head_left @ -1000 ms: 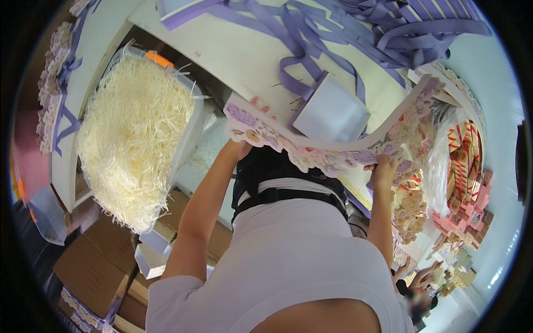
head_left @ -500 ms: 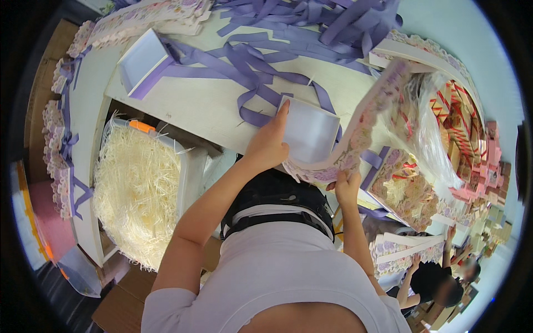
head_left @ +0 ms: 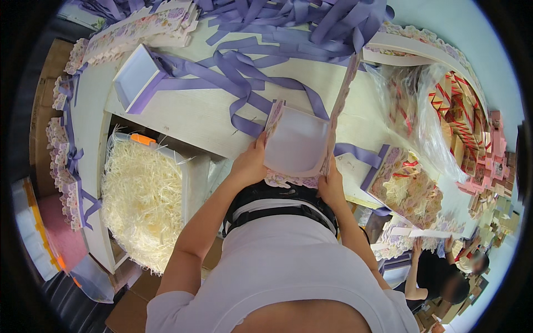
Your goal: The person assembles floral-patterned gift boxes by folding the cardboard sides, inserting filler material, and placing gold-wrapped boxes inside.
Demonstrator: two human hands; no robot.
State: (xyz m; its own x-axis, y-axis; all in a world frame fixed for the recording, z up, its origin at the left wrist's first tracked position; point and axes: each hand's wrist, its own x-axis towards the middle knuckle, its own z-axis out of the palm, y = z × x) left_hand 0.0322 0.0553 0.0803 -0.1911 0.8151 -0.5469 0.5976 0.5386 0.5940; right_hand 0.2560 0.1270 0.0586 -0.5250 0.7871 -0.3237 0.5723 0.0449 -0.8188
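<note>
Floral-printed white cardboard box [head_left: 297, 145], half folded, was held above the pale table [head_left: 189, 114] edge, gripped by left hand [head_left: 251, 164] and right hand [head_left: 332, 187]. Purple ribbons [head_left: 244, 72] were strewn beyond; cream shredded paper [head_left: 141, 202] was binned leftward.

The fingers of the left hand [head_left: 251, 164] and the right hand [head_left: 331, 186] lie behind the floral card box [head_left: 297, 145], so each grip is unseen. Purple ribbons [head_left: 288, 22] run off the top edge. The co-worker [head_left: 444, 275] at lower right is small and blurred.
</note>
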